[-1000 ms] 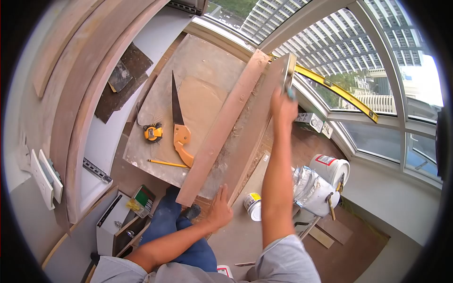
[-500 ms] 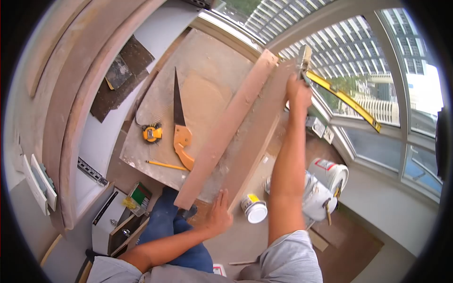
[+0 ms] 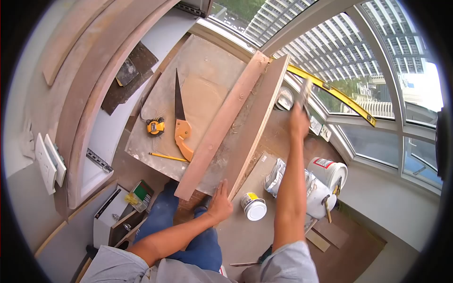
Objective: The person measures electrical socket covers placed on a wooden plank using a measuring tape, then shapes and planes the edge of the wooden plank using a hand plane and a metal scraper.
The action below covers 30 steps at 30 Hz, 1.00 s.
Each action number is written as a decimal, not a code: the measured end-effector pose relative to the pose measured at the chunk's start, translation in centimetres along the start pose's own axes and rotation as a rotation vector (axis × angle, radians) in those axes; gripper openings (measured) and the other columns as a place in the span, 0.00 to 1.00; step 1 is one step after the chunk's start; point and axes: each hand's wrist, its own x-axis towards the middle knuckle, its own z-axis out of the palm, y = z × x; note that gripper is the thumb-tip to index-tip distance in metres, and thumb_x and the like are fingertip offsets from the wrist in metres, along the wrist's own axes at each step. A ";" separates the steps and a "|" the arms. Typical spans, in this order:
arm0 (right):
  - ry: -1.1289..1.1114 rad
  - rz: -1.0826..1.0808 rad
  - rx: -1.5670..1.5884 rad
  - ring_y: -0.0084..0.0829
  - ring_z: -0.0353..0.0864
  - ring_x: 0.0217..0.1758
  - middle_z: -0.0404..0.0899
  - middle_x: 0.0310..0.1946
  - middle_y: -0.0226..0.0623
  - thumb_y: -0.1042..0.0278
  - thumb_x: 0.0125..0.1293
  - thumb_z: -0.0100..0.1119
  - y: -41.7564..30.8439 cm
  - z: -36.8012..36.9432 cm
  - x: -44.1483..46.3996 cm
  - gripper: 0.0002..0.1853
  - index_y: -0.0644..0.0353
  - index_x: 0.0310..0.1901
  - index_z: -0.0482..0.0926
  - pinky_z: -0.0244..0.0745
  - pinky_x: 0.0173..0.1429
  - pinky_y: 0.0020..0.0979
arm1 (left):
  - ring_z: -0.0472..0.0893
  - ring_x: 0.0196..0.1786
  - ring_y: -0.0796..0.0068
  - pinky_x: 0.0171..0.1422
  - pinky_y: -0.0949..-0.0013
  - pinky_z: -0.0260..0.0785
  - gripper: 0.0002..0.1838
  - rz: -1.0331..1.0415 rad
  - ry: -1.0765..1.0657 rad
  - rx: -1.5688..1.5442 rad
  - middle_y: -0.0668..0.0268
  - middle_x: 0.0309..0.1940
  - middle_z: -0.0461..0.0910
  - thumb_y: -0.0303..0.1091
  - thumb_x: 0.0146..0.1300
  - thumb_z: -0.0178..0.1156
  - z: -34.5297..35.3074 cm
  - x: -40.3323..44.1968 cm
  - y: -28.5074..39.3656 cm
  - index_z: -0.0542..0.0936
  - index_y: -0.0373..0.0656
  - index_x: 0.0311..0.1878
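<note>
My left hand (image 3: 220, 206) presses on the near end of a long wooden board (image 3: 257, 127), its fingers stretched out flat. Raised off the board's far right side, my right hand (image 3: 298, 121) is closed around a narrow grey-and-tan tool (image 3: 306, 92) that looks like a hand plane, blurred by motion. Curly shavings lie along the board. A second, narrower pinkish plank (image 3: 224, 125) runs beside it on the left. Both rest across a dusty work panel (image 3: 203, 56), which also carries an orange-handled handsaw (image 3: 181, 134), a yellow tape measure (image 3: 155, 127) and a pencil (image 3: 167, 156).
A yellow spirit level (image 3: 339, 94) leans by the window. White buckets (image 3: 328, 172) and a small tub (image 3: 254, 207) stand on the floor to the right. Curved wooden shelving (image 3: 80, 118) lines the left, above an open drawer unit (image 3: 113, 212).
My right hand with the tool has come off the board's far end, moving down and out to the right. The board has tilted, showing more of its edge. My left hand stays at the near end.
</note>
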 end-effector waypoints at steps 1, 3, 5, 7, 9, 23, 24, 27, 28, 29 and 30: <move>0.193 0.158 0.101 0.63 0.84 0.53 0.84 0.45 0.64 0.39 0.71 0.51 1.9 -1.0 -3.6 0.30 0.61 0.55 0.82 0.77 0.60 0.54 | 0.54 0.81 0.38 0.84 0.52 0.50 0.48 0.001 0.014 0.027 0.35 0.78 0.52 0.26 0.60 0.59 0.4 -0.3 -0.1 0.45 0.30 0.80; 0.234 0.126 0.254 0.61 0.84 0.53 0.84 0.47 0.63 0.40 0.69 0.54 4.7 -5.2 -7.3 0.29 0.60 0.53 0.83 0.78 0.60 0.52 | 0.54 0.81 0.39 0.84 0.52 0.51 0.48 -0.009 0.032 0.065 0.35 0.78 0.51 0.27 0.60 0.59 1.4 -0.7 -0.6 0.45 0.31 0.80; 0.062 0.163 0.126 0.60 0.85 0.52 0.85 0.48 0.61 0.42 0.68 0.56 8.1 -4.9 -8.6 0.28 0.60 0.53 0.83 0.79 0.59 0.51 | 0.60 0.77 0.37 0.81 0.51 0.56 0.47 0.023 0.097 0.072 0.36 0.76 0.55 0.27 0.60 0.59 1.7 -0.6 -0.4 0.47 0.32 0.80; -0.477 0.034 -0.292 0.57 0.88 0.47 0.87 0.45 0.55 0.47 0.63 0.62 16.6 -1.0 -6.8 0.25 0.58 0.52 0.85 0.82 0.53 0.48 | 0.63 0.74 0.36 0.79 0.50 0.59 0.46 -0.011 0.120 0.089 0.36 0.75 0.58 0.27 0.60 0.59 1.7 -0.5 0.7 0.48 0.33 0.80; -1.016 0.055 -0.349 0.48 0.87 0.55 0.87 0.49 0.53 0.42 0.64 0.58 17.6 -4.3 -11.4 0.30 0.63 0.53 0.85 0.80 0.58 0.45 | 0.67 0.71 0.35 0.77 0.49 0.62 0.45 -0.037 0.134 0.115 0.36 0.73 0.60 0.28 0.60 0.59 1.5 -1.3 1.1 0.50 0.33 0.79; -0.816 1.026 1.622 0.33 0.78 0.28 0.76 0.28 0.38 0.48 0.80 0.48 23.2 -10.7 -44.1 0.20 0.59 0.42 0.75 0.72 0.29 0.33 | 0.82 0.55 0.44 0.57 0.49 0.74 0.26 0.032 0.183 0.138 0.36 0.47 0.80 0.34 0.56 0.62 -6.7 -15.2 13.4 0.71 0.30 0.57; -0.935 0.984 1.774 0.41 0.83 0.43 0.81 0.37 0.43 0.46 0.80 0.46 21.6 -11.0 -42.7 0.22 0.60 0.45 0.76 0.79 0.49 0.41 | 0.82 0.53 0.46 0.56 0.50 0.74 0.28 0.013 0.125 0.136 0.38 0.46 0.81 0.34 0.56 0.63 -8.1 -16.0 15.1 0.71 0.30 0.58; -1.003 0.906 1.947 0.53 0.76 0.65 0.75 0.60 0.56 0.42 0.79 0.46 12.9 -17.6 -39.7 0.27 0.60 0.60 0.70 0.68 0.71 0.57 | 0.82 0.44 0.57 0.47 0.57 0.75 0.26 -0.079 0.053 0.026 0.48 0.42 0.81 0.33 0.54 0.63 -9.9 -19.1 19.9 0.74 0.31 0.56; -1.057 0.889 2.016 0.59 0.72 0.69 0.68 0.67 0.60 0.39 0.78 0.45 11.1 -18.4 -39.5 0.32 0.59 0.68 0.65 0.62 0.74 0.64 | 0.81 0.38 0.65 0.40 0.63 0.75 0.23 -0.143 0.034 -0.076 0.56 0.38 0.81 0.32 0.54 0.63 -9.9 -20.2 22.0 0.78 0.32 0.53; -1.059 0.882 2.014 0.59 0.72 0.69 0.68 0.67 0.60 0.39 0.78 0.45 9.5 -18.6 -39.8 0.32 0.59 0.68 0.65 0.62 0.74 0.64 | 0.81 0.38 0.65 0.40 0.63 0.75 0.23 -0.139 0.037 -0.079 0.56 0.38 0.81 0.32 0.54 0.63 -10.3 -21.6 24.5 0.78 0.32 0.53; -1.070 0.731 2.166 0.56 0.74 0.67 0.66 0.70 0.59 0.41 0.78 0.46 7.8 -18.9 -39.9 0.31 0.59 0.68 0.66 0.67 0.71 0.60 | 0.80 0.37 0.67 0.38 0.62 0.74 0.22 -0.179 -0.008 -0.052 0.58 0.37 0.81 0.35 0.56 0.63 -11.1 -22.9 27.4 0.78 0.33 0.53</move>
